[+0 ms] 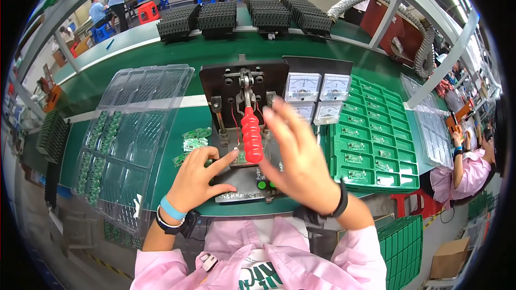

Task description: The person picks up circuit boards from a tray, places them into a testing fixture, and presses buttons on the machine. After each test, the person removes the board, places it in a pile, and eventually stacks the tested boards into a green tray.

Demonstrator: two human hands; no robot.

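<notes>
A toggle clamp's red handle point(252, 137) hangs down in the middle of a black test fixture point(215, 78). My right hand point(301, 166), slightly smeared by motion, is just right of the handle, its fingers apart and nothing in them. My left hand point(196, 177) is at the fixture's lower left, index finger stretched toward the spot under the handle and thumb apart. Part of a green circuit board point(240, 157) shows there, mostly hidden by the handle. Beyond my left hand lies a small pile of circuit boards point(196, 134). Green buttons point(262, 185) sit on the fixture's front.
Analog meters point(303, 86) stand right of the fixture. Further right lies a green compartment tray point(371, 178) with circuit boards. A clear plastic tray point(137, 102) with boards is on the left. Black racks point(217, 17) line the back; a co-worker in pink point(467, 169) sits at right.
</notes>
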